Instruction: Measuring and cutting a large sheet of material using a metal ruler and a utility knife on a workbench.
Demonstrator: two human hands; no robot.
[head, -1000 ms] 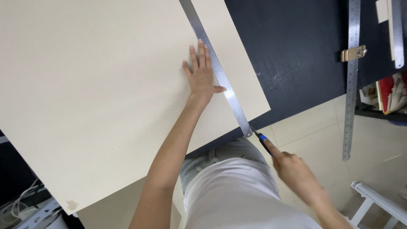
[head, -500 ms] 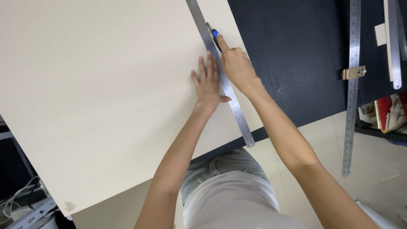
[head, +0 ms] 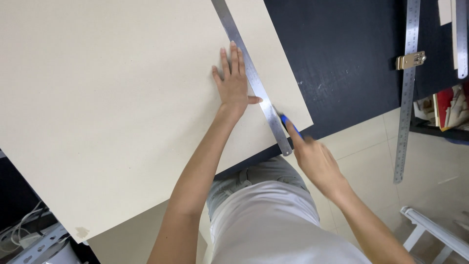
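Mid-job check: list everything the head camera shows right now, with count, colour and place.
Board sheet: one, cream, covering the left of the table.
Table: one, black, bare part at upper right.
Steel ruler: one, silver, diagonal on the sheet.
Knife: one, blue, beside the ruler's near end.
Long ruler: one, silver with brass clamp, at the table's right.
Floor: pale tiles, lower right.
Left hand: flat on the sheet, thumb touching the ruler.
Right hand: gripping the knife.

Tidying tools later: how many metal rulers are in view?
3. One steel ruler lies on the cream board under the left hand; a long ruler with a brass clamp hangs over the black table's edge; a third ruler lies top right, partly cropped.
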